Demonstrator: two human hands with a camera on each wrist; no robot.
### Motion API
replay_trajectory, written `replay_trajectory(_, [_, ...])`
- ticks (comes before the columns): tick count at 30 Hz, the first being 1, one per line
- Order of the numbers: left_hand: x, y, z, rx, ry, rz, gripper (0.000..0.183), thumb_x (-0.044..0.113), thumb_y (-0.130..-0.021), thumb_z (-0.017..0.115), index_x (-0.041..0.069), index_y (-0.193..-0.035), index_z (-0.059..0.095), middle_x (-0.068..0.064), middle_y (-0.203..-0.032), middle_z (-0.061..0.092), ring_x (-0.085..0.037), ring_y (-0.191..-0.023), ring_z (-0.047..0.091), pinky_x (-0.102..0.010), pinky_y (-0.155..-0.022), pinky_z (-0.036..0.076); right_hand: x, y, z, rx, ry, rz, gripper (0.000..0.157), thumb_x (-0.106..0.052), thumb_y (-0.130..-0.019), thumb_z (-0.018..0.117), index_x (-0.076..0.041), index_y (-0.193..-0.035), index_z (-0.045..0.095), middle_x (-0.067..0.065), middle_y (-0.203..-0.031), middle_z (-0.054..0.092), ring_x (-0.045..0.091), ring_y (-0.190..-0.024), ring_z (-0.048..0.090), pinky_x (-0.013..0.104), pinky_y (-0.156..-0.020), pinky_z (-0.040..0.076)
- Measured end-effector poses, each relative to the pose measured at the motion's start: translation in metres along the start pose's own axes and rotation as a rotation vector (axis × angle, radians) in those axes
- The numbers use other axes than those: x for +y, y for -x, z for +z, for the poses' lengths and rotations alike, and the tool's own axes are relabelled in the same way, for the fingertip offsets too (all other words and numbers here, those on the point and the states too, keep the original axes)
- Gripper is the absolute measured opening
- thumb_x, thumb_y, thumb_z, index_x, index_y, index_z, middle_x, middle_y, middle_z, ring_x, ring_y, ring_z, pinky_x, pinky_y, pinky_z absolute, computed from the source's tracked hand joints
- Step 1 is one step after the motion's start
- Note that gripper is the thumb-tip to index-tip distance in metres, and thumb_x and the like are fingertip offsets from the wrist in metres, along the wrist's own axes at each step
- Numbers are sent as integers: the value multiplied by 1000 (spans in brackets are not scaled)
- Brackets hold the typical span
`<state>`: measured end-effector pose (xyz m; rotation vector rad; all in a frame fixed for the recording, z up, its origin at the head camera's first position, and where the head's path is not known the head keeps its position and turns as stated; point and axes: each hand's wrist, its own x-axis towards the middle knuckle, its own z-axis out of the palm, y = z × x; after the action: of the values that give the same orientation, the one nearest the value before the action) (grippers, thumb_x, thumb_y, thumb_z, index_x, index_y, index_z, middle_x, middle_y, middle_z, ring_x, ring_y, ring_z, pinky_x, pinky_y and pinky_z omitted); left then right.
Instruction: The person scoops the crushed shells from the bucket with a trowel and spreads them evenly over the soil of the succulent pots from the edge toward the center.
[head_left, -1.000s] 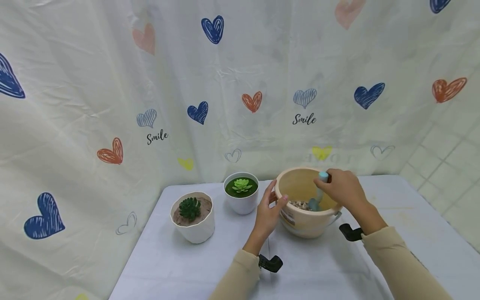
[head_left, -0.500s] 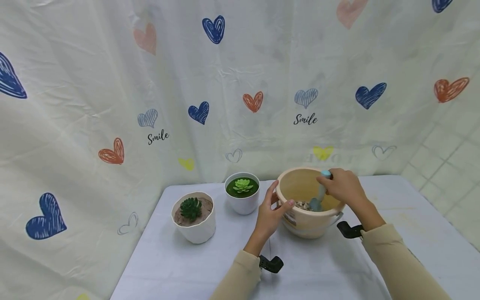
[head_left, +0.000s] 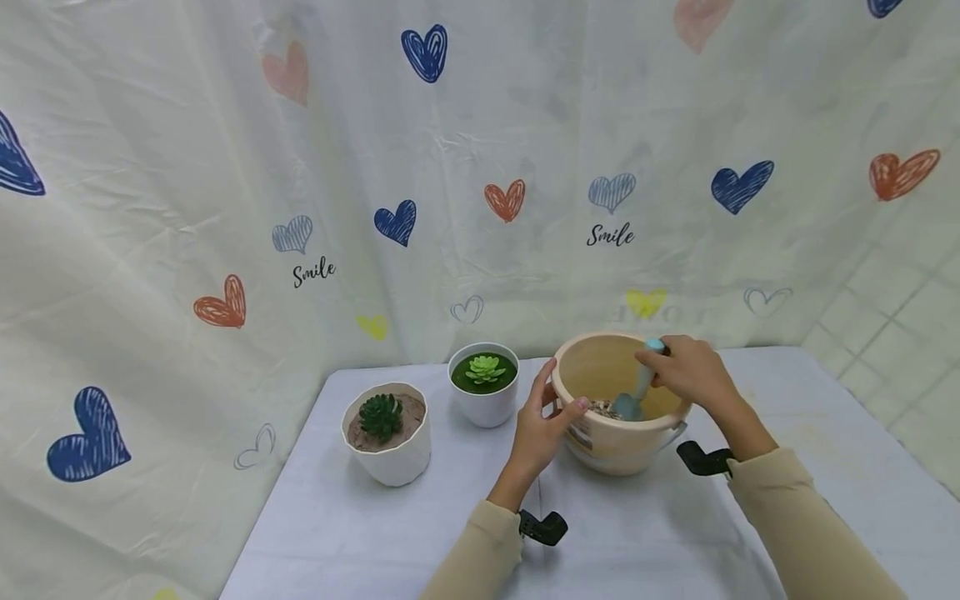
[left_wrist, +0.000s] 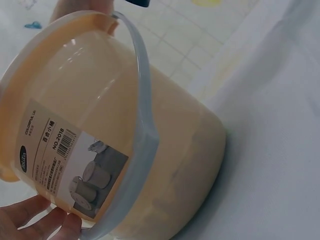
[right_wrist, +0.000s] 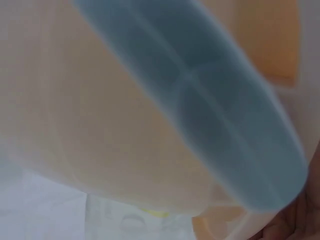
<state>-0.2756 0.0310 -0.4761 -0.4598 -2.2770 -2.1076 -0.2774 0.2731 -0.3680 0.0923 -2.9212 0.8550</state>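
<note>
In the head view, a cream bucket with mixed pebbles at its bottom stands on the table. My left hand holds its left side, the thumb at the front of the rim. The left wrist view shows those fingertips against the wall near a paper label. Over the bucket's right rim, my right hand grips the upper end of a small blue-grey shovel. Its blade sits among the pebbles, its tip hidden. The bucket's grey-blue handle hangs down and crosses the right wrist view.
A white pot with a dark green succulent stands at the table's left. Behind it is another white pot with a light green succulent. A curtain printed with hearts hangs along the table's back edge.
The shovel's lower end has shifted slightly within the bucket, and its handle leans more to the right. My left hand keeps its hold on the bucket. Both pots stay put.
</note>
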Motion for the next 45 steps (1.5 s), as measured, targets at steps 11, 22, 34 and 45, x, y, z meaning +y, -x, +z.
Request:
replay_trajectory(11, [3, -1, 0, -16, 29, 0, 79, 52, -90, 73, 48, -157, 31, -7, -152, 54, -18, -138, 50, -51, -115, 43, 7, 0, -6, -78, -324, 47, 56, -43, -107, 50, 9, -121, 62, 15, -97, 78, 23, -88, 76, 40, -85, 61])
replay_trajectory(22, [0, 0, 1, -12, 30, -5, 78, 50, -91, 73, 48, -157, 31, -6, -151, 55, -16, -137, 51, -49, -115, 44, 5, 0, -2, -139, -386, 6, 56, -42, -106, 53, 11, -121, 62, 18, -99, 77, 30, -94, 76, 32, -82, 61])
replay_trajectory(34, [1, -1, 1, -11, 12, -8, 77, 50, -91, 72, 51, -156, 29, -6, -153, 53, -16, -137, 51, -48, -115, 44, 8, -6, -5, -172, -519, 88, 54, -35, -108, 51, 15, -128, 57, 7, -93, 78, 11, -86, 76, 31, -87, 61])
replay_trajectory(45, [1, 0, 0, -17, 11, -19, 77, 54, -90, 71, 53, -155, 29, -5, -151, 54, -13, -136, 51, -44, -115, 44, 11, -5, -4, -105, -642, 125, 58, -37, -107, 51, 16, -130, 52, -1, -86, 76, 8, -79, 76, 26, -80, 61])
